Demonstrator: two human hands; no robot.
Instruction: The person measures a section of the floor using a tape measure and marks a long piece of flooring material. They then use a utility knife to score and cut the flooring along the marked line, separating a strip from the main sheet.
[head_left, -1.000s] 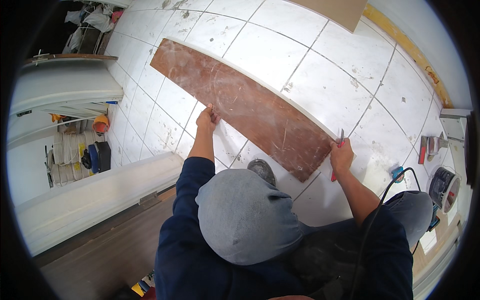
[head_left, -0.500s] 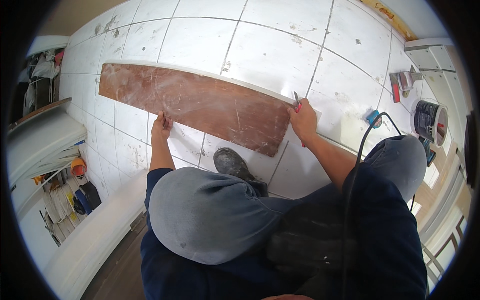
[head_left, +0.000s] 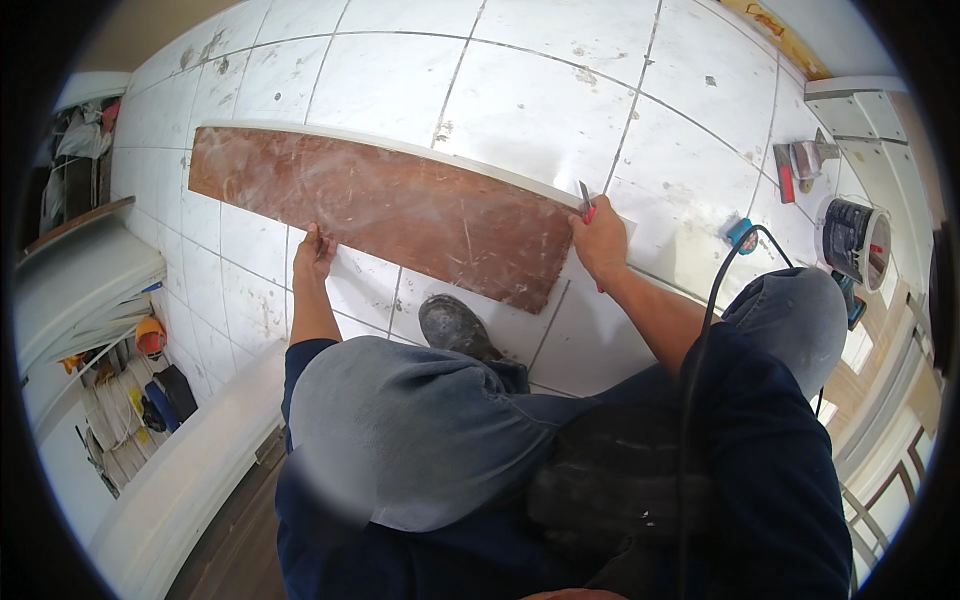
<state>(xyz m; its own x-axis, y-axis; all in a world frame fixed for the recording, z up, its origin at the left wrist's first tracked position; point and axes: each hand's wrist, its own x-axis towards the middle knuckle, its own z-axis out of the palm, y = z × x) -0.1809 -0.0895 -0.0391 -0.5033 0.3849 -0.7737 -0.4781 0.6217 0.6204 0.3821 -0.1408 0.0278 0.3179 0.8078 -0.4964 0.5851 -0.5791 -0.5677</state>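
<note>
A long reddish-brown board [head_left: 385,210], dusty and scratched, lies at a slant over white floor tiles. Along its far edge runs a narrow white strip [head_left: 455,160] that reaches past the board's right end. My left hand [head_left: 314,254] has its fingers curled at the board's near edge, left of its middle, pinching that edge. At the right end, my right hand [head_left: 602,243] is closed round a red-handled knife [head_left: 588,213] whose blade points away from me. The lower part of that hand rests close to the board's corner.
My dark boot [head_left: 455,325] stands just on the near side of the board. To the right are a blue tool [head_left: 742,236], a black cable [head_left: 722,290], a black bucket [head_left: 850,243] and a red-handled scraper [head_left: 785,175]. An orange object [head_left: 150,338] sits among items at left.
The whole scene has shifted slightly left in view. Both hands keep their places at the board, and the knife stays in my right hand.
</note>
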